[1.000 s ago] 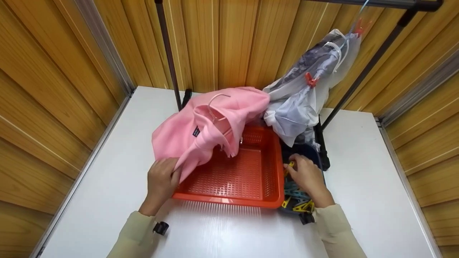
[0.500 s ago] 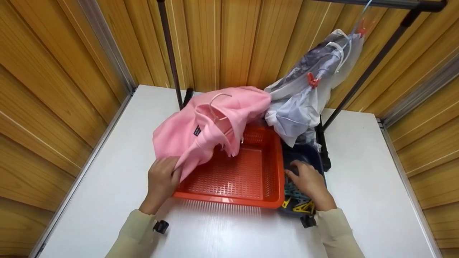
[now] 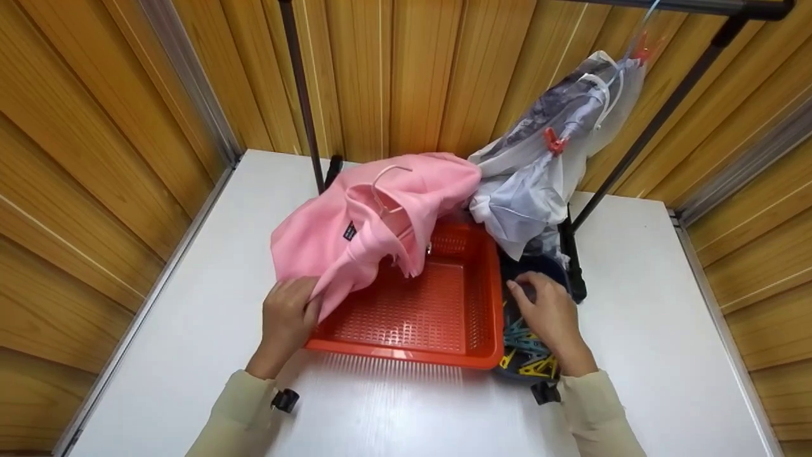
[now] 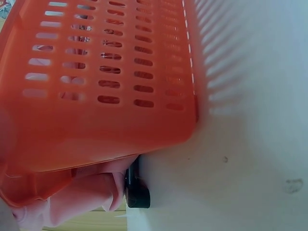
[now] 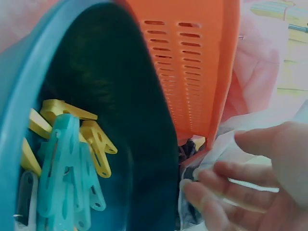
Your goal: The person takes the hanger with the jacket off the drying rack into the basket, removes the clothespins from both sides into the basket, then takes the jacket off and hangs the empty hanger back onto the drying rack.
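Left hand fingers are curled on pink sweatshirt over red basket, right hand's parted. Hanger inserted, hanging seemingly undone.

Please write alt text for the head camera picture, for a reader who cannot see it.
A person's left hand holds the edge of a pink garment lying partly over a red basket, while the right hand is above a dark tub of yellow and blue-green clothespins. Behind, white-and-grey cloth with red clips hangs from a dark rack.
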Demonstrator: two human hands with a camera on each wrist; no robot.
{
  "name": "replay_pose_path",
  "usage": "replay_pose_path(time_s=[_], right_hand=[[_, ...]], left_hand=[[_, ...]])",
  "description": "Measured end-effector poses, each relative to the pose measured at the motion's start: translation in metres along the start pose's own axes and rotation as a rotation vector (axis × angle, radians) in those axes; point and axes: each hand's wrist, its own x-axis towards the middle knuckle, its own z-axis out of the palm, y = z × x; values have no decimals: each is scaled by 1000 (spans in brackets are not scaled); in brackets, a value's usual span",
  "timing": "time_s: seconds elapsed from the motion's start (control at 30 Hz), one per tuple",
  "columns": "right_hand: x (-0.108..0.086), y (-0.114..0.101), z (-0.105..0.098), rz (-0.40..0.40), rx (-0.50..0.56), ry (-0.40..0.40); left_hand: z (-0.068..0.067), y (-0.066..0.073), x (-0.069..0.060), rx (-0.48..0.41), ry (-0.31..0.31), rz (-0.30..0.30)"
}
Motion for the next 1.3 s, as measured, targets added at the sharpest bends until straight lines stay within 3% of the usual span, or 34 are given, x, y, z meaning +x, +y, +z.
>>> replay_pose_path(time_s=[0.17, 0.47, 0.6, 0.7, 0.83, 0.93, 1.07, 1.3], right_hand=[[-1, -11, -2, -63, 44, 53], [5, -45, -15, -23, 435, -92], [9, -63, -21, -65, 505, -110], [10, -73, -22, -86, 439, -150], [4, -84, -18, -34, 216, -314], [-1, -89, -10, -42, 60, -411], [-6, -90, -1, -76, -41, -398], [-6, -85, 9, -15, -8, -376]], left_hand=[[-5, 2, 4, 34, -86, 45], [-21, 21, 23, 121, -368, 87], [-23, 31, 33, 154, -482, 108], [-22, 37, 40, 179, -569, 92], [-19, 45, 46, 214, -628, 76], [-17, 51, 48, 221, -653, 68], [-14, 59, 49, 230, -666, 56], [-1, 73, 50, 252, -632, 32]])
